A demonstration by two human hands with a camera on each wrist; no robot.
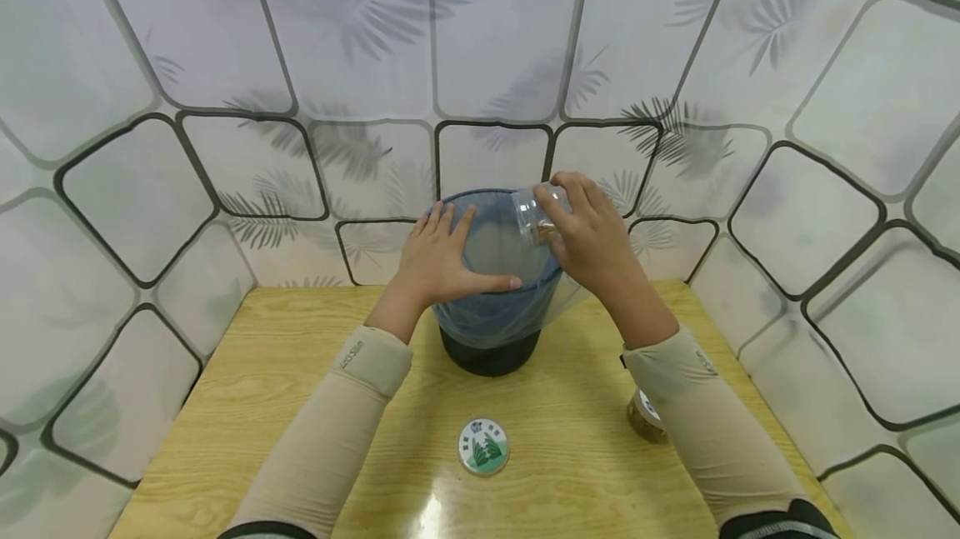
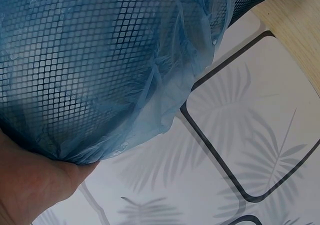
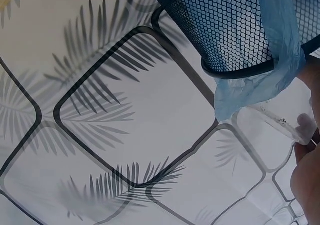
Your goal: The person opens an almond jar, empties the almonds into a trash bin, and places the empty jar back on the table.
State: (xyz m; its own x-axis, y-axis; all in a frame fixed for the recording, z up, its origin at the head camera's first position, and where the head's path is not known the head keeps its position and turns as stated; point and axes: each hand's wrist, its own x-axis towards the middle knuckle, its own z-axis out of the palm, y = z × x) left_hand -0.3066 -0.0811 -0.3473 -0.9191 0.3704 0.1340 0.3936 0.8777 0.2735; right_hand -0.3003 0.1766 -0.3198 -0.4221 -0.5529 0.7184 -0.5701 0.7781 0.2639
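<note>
A clear plastic jar [image 1: 531,218] is tilted on its side over the right part of the mouth of the mesh wastebasket [image 1: 491,358], with a little brownish matter lying along its lower side; its mouth seems to face left, across the basket, though the fingers hide part of it. The right hand [image 1: 596,235] grips the jar, fingers curled over the top and round its side. At the left of the basket, the left hand [image 1: 435,266] has its fingers straight and spread at the rim, with the thumb stretched along the near edge, pressing on the thin blue bag [image 1: 480,318] that lines the basket and hangs down outside it. On the near side of the basket a round lid [image 1: 483,446] printed with green leaves lies flat, well apart from it. To the basket's right and nearer the person, a second jar [image 1: 647,425] with brownish contents stands partly hidden by the right sleeve [image 1: 716,439]. The wooden table [image 1: 300,406] carries all of these, and a leaf-patterned covering [image 1: 487,39] rises behind the basket. The step in hand looks like emptying the jar into the lined basket. The next move probably calls for tipping the jar further, mouth down, while the left hand steadies bag and rim.
</note>
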